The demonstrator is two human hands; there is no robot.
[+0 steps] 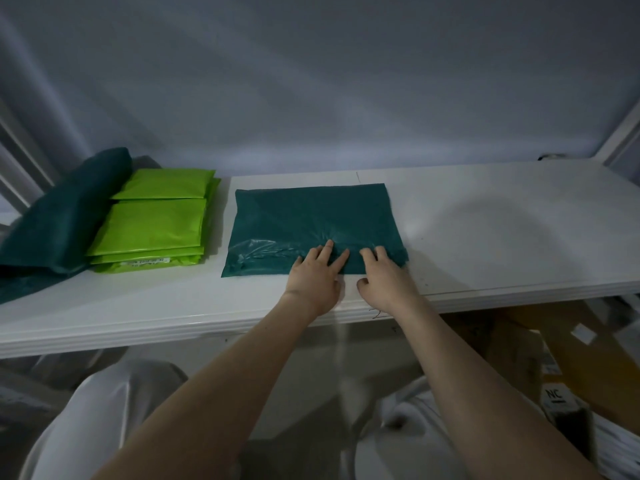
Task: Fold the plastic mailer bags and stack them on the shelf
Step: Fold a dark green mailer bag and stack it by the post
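A dark green plastic mailer bag point(311, 220) lies flat on the white shelf point(502, 230), near its middle. My left hand point(317, 275) presses straight fingers onto the bag's near edge. My right hand point(384, 275) lies just beside it on the same edge, its fingers bent over the bag's near right corner and its thumb on the shelf. At the left stands a stack of folded bright green mailer bags point(156, 223). A pile of dark green bags point(59, 220) leans beside that stack, at the far left.
A grey wall point(311, 81) rises behind the shelf. White shelf uprights stand at the far right point(620, 133) and far left. Below the shelf at the right are brown cardboard boxes point(554, 358) and a dark item marked NC point(557, 396). White bags lie below.
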